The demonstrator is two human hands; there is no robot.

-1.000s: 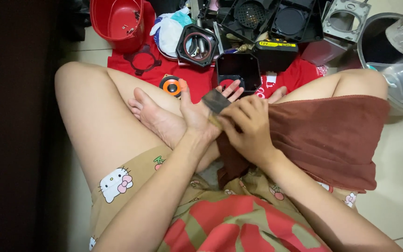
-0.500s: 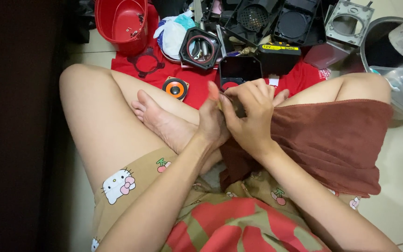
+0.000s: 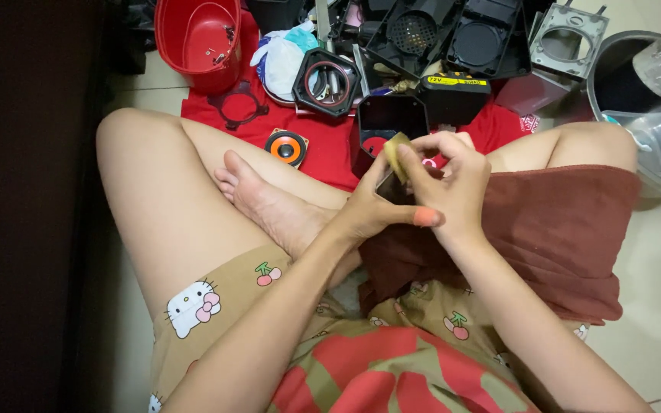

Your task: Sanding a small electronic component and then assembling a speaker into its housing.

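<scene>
While both hands (image 3: 415,191) still clench the small dark part (image 3: 389,186), a yellowish pad (image 3: 399,149) now shows.

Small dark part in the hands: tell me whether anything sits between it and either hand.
Nothing visible does. The left hand and right hand both hold the small dark part directly, with a tan pad pressed on its top by the right fingers. The brown towel lies beneath, apart.

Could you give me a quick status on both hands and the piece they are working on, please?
Left hand grips small dark part from below. Right hand presses olive-yellow pad on its top. Brown cloth over lap; nothing in the way.
</scene>
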